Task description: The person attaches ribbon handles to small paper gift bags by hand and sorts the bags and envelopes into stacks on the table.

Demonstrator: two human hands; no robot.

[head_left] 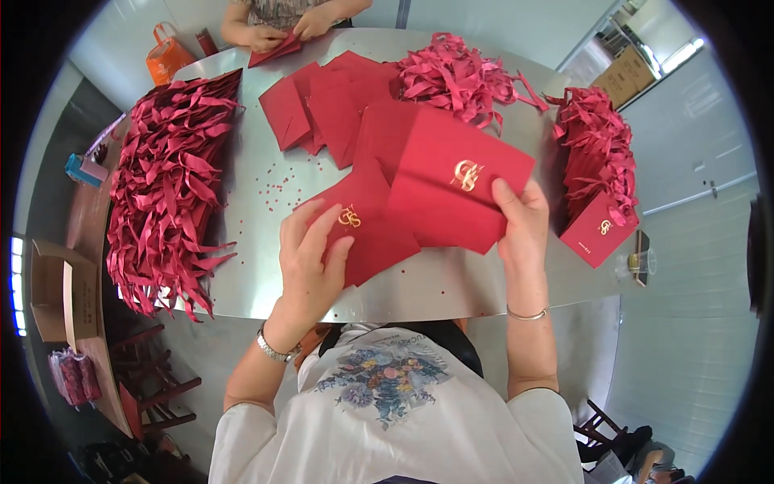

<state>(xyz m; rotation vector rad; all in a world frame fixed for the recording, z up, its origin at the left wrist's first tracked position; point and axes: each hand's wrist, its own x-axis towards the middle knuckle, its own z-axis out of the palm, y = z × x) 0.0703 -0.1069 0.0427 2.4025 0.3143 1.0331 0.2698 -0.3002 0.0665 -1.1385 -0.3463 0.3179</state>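
My right hand [522,222] grips the right edge of a flat red paper bag [439,161] bearing a gold emblem, thumb on top. That bag is raised and tilted over the pile. My left hand [310,262] has its fingers spread over another flat red bag [379,230] lying on the table; whether the fingertips touch it I cannot tell. More flat red bags [334,109] overlap in a heap just beyond. Behind them lies a tangled bunch of red ribbons [455,77].
Long stacks of red bags with ribbon handles stand at the left [173,194] and right [597,153] of the metal table [266,242]. Small red paper dots [282,189] are scattered about. Across the table, a co-worker's hands [290,32] hold a red bag. A clear cup [642,262] stands far right.
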